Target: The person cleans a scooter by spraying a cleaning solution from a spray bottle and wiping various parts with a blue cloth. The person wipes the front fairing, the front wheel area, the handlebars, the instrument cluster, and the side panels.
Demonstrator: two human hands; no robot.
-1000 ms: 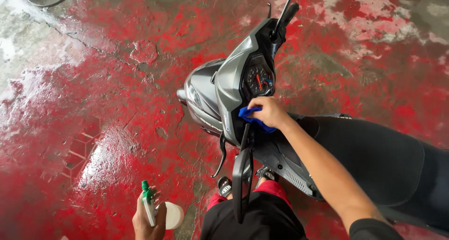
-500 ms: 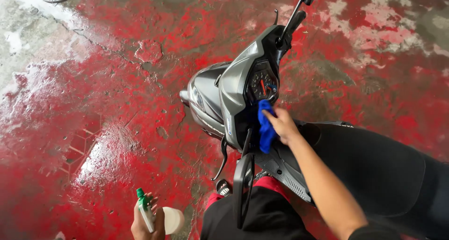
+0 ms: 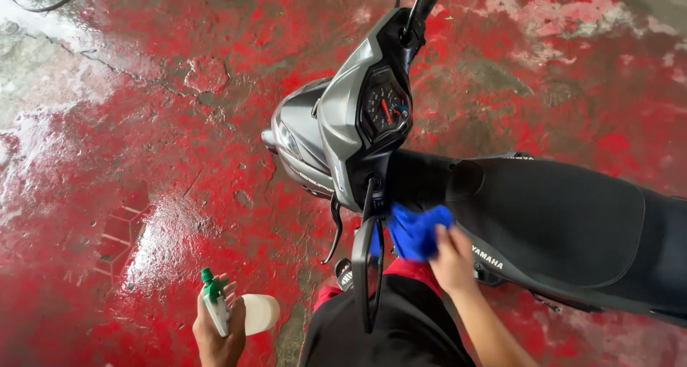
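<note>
A round instrument dial (image 3: 385,108) is seen in the upper middle of the frame, set in the grey scooter's dash: a black face, pale markings around its rim, a red needle and a small blue patch at its lower right. A white lettered label (image 3: 487,257) is found right of centre, low on the dark side panel under the seat. A spray bottle (image 3: 240,312), pale-bodied with a green-and-white trigger head, is held at the lower left.

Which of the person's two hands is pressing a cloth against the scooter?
The right hand, pressing the blue cloth; the left hand holds a spray bottle.
</note>
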